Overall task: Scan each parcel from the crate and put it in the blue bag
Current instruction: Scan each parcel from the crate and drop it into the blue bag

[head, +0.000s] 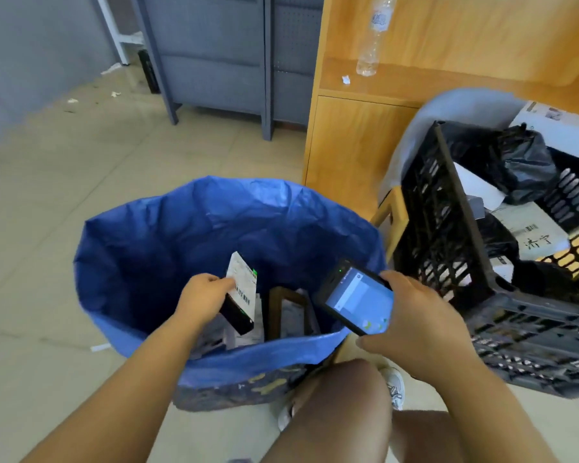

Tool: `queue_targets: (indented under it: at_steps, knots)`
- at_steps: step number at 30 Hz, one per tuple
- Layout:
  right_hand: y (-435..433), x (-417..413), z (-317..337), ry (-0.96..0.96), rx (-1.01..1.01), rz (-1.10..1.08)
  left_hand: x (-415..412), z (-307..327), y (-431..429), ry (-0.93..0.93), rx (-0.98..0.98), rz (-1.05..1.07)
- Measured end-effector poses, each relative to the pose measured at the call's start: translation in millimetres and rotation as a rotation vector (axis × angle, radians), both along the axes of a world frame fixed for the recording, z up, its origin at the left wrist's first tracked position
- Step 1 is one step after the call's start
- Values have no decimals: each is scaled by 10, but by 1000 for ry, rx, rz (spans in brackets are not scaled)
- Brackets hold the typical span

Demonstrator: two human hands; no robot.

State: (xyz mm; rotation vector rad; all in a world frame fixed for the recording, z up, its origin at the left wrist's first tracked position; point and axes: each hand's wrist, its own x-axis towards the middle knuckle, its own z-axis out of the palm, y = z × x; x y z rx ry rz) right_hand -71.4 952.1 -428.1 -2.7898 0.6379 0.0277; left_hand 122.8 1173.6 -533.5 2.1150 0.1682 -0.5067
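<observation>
Two hands hover over the blue bag [214, 208]. Grip of the left hand [203, 295] pinches a black parcel [243, 297] inside the bag mouth. Grip of the right hand [415, 317] is curled round the scanner [356, 297], screen up. The crate [445, 235], right of the bag, holds further parcels [523, 165]

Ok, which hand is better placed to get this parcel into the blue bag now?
Left. The left hand grips the parcel above the open blue bag, so it likely just lets go. The right hand is busy holding the scanner.
</observation>
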Motion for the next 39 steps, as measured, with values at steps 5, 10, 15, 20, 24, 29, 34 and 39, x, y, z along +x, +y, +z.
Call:
queue_targets:
  at_steps: [5,10,15,20,24,29,34,39]
  knots:
    - [203,458,-222,113,-38,92,334,-325,187,129,383,-166]
    - [313,704,-391,188,-24,130,523,-531,101,233,514,-246]
    - [298,761,-451,247,-6,136,538,-722,45,185,585,-267]
    - [274,744,-431,259,-6,114,519,-700,24,192,595,-297]
    - [233,672,-342,230,12,90,475,-594,31,192,507,-334]
    - [22,499,-60,175,-22,30,392,-268,-137,-15,374,-411]
    - [-325,183,368,34,-72,-69,275,295,-533,-182,234,-467]
    - [-751,-263,819,-94,-140,-188,-15,875,-1141,-338,51,-593]
